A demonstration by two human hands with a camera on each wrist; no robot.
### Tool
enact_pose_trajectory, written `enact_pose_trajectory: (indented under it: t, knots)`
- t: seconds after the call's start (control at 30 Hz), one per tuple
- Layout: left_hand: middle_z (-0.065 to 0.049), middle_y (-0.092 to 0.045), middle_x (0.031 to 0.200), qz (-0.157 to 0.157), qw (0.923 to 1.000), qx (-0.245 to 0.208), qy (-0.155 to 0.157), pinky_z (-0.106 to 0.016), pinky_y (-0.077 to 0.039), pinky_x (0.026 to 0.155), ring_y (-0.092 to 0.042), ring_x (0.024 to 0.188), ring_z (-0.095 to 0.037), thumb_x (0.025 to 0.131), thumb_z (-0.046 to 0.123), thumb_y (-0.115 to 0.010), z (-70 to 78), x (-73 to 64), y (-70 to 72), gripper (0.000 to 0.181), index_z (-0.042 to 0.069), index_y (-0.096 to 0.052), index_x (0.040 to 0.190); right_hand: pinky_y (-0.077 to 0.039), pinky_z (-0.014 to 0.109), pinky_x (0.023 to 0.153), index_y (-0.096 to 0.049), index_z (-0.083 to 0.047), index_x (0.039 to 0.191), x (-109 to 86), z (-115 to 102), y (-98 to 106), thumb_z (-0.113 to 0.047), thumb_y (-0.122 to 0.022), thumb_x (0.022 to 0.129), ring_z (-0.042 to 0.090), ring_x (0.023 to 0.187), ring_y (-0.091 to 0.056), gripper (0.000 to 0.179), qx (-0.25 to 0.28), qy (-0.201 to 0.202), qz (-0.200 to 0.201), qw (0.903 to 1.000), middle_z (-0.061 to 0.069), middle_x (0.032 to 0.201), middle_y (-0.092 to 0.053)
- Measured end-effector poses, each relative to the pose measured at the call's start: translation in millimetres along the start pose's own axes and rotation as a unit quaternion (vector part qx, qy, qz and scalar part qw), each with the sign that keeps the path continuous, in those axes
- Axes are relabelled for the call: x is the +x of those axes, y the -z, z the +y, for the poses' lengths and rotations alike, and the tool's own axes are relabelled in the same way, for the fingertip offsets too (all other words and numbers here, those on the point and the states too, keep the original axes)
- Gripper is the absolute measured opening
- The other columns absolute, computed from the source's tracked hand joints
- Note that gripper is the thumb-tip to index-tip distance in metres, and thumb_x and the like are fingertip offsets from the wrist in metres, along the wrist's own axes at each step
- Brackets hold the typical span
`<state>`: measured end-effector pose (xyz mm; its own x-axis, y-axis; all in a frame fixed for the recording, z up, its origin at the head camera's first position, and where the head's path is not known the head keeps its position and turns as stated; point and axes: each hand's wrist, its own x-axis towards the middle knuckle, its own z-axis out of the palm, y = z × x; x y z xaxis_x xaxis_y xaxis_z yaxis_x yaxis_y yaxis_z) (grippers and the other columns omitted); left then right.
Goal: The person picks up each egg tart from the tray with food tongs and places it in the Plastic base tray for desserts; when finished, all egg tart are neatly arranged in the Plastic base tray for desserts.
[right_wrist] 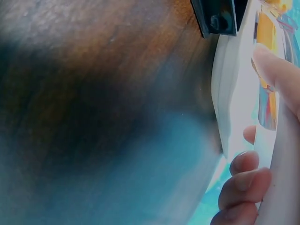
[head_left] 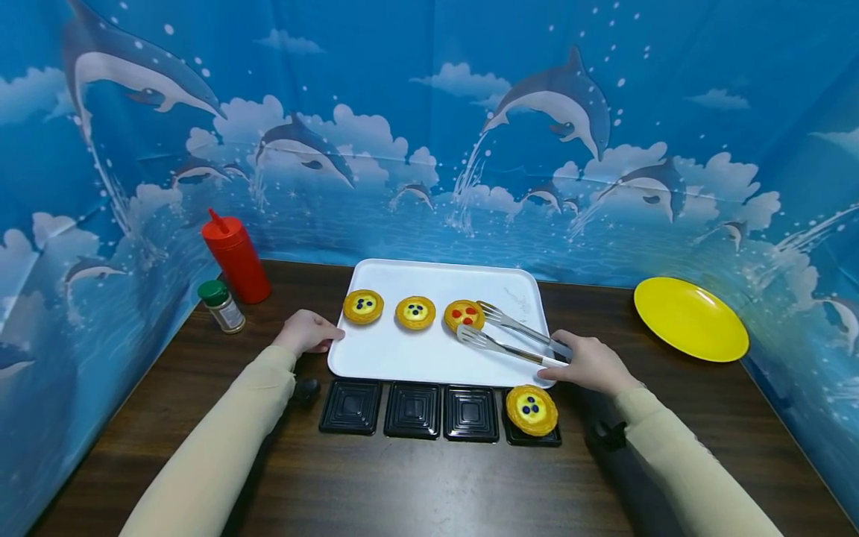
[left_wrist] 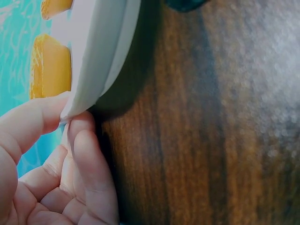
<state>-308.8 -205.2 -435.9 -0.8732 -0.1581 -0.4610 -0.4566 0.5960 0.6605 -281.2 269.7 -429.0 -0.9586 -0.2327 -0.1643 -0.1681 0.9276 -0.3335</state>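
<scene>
A white tray (head_left: 403,359) lies on the dark wood table. My left hand (head_left: 310,333) pinches its left edge, and the left wrist view shows the thumb above the rim (left_wrist: 96,61) and fingers below. With my right hand (head_left: 593,363) I hold metal tongs (head_left: 517,353) with spread arms, over the tray's right side. The tong heads are on either side of the right edge of a tart with red pieces (head_left: 464,313). Two tarts with dark berries, a middle one (head_left: 415,312) and a left one (head_left: 363,306), sit on the tray.
Several black square dishes (head_left: 412,410) line the tray's front; the rightmost holds a berry tart (head_left: 532,410). A red squeeze bottle (head_left: 238,257) and a green-capped jar (head_left: 223,307) stand back left. At the right lies a yellow plate (head_left: 691,319). A dolphin-printed cloth (head_left: 416,231) hangs behind.
</scene>
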Motion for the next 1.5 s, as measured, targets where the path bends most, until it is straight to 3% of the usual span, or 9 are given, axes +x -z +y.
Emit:
enact_pose_trajectory:
  t: [0.3,0.57,1.07,1.5]
  knots:
    - [-0.011,-0.063,0.093,0.002,1.0000,0.000,0.005,-0.019,-0.051,0.063,-0.058,0.071,-0.017,0.089,0.025,-0.067,-1.3,4.1,-1.0,0.034,-0.002,-0.064,0.109,-0.050,0.037,0.070,-0.056,-0.007,0.127,-4.1,1.6,-1.1,-0.059,-0.074,0.070,0.021,0.080,-0.053,0.079,0.014,-0.011,0.003,0.9998,0.011,0.107,-0.066]
    - [-0.012,-0.063,0.094,-0.001,1.0000,0.000,0.002,-0.020,-0.051,0.065,-0.058,0.074,-0.019,0.088,0.025,-0.067,-1.6,3.3,-0.4,0.035,-0.003,-0.065,0.109,-0.050,0.038,0.070,-0.056,-0.008,0.127,-14.8,7.3,2.8,-0.061,-0.073,0.071,0.021,0.082,-0.053,0.078,0.023,-0.002,0.013,0.9996,0.012,0.112,-0.065]
    - [-0.011,-0.063,0.094,-0.002,1.0000,0.003,-0.005,-0.020,-0.051,0.065,-0.058,0.073,-0.018,0.089,0.026,-0.066,-0.6,1.4,0.3,0.036,-0.003,-0.065,0.110,-0.042,0.029,0.058,-0.055,-0.010,0.125,-55.5,12.0,10.8,-0.058,-0.074,0.071,0.017,0.071,-0.050,0.075,0.033,-0.005,0.022,0.9992,0.003,0.090,-0.062]
    - [-0.011,-0.062,0.095,-0.001,1.0000,0.004,-0.004,-0.020,-0.051,0.067,-0.058,0.073,-0.017,0.090,0.026,-0.065,1.1,-1.1,-0.5,0.037,-0.003,-0.064,0.112,-0.042,0.029,0.059,-0.057,-0.013,0.122,-90.0,6.2,5.3,-0.055,-0.077,0.069,0.016,0.071,-0.050,0.071,0.043,-0.007,0.022,0.9988,0.001,0.088,-0.061]
